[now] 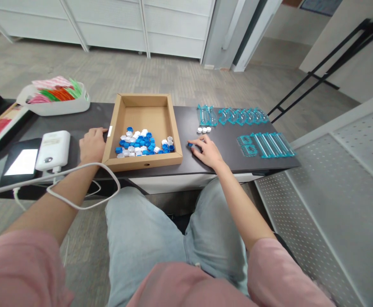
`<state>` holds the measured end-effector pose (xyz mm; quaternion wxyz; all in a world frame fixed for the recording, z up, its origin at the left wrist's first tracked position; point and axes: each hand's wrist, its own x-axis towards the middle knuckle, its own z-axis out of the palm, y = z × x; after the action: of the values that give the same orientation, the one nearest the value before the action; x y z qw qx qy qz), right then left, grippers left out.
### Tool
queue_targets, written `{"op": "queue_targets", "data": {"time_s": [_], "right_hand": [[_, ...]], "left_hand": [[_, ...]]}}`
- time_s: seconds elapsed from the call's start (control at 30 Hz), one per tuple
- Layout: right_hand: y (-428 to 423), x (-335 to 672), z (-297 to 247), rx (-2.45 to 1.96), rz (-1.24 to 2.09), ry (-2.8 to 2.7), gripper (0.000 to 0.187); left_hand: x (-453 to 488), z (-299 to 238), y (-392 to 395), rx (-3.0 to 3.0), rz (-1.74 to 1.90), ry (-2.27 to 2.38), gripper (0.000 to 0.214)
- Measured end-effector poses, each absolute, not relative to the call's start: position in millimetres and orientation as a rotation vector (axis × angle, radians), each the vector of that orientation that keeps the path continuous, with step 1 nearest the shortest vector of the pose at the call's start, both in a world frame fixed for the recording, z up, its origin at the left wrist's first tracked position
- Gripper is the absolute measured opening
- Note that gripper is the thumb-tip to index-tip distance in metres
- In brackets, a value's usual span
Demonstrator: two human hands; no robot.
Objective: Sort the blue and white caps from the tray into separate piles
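Note:
A shallow cardboard box (pixel 173 128) sits on the dark table, with several blue and white hexagonal caps (pixel 141 143) heaped at its near side. My left hand (pixel 92 144) rests curled against the box's left wall. My right hand (pixel 205 150) lies on the table right of the box, fingertips pinching a small blue cap (pixel 190 145). Three white caps (pixel 204 129) stand in a short row just beyond that hand.
Clear turquoise plastic pieces lie in a row (pixel 237 116) at the far right and in a group (pixel 266 145) nearer. A white tray of coloured strips (pixel 56 100), a white device (pixel 52 149) with its cable and a tablet (pixel 21 163) sit left.

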<state>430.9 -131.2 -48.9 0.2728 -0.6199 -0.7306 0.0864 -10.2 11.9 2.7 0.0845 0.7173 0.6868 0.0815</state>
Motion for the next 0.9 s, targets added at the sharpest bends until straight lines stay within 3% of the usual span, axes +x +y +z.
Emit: {"op": "queue_targets", "data": {"time_s": [0.37,0.63,0.9], "right_hand": [[-179.4,434.4,-46.0,-1.586,0.359,-1.817,0.021],[-163.9,422.9,-34.8,-1.482,0.279,-1.609,0.036],[-78.4,317.6,41.3,-1.497,0.311,-2.244,0.016]], "left_hand": [[-11.7,0.3,13.4,2.135,0.228,2.036,0.064],[-13.8,-5.6,13.8,2.142,0.324,2.008,0.060],[-9.8,-8.0,10.9,2.152,0.395,2.038,0.059]]}}
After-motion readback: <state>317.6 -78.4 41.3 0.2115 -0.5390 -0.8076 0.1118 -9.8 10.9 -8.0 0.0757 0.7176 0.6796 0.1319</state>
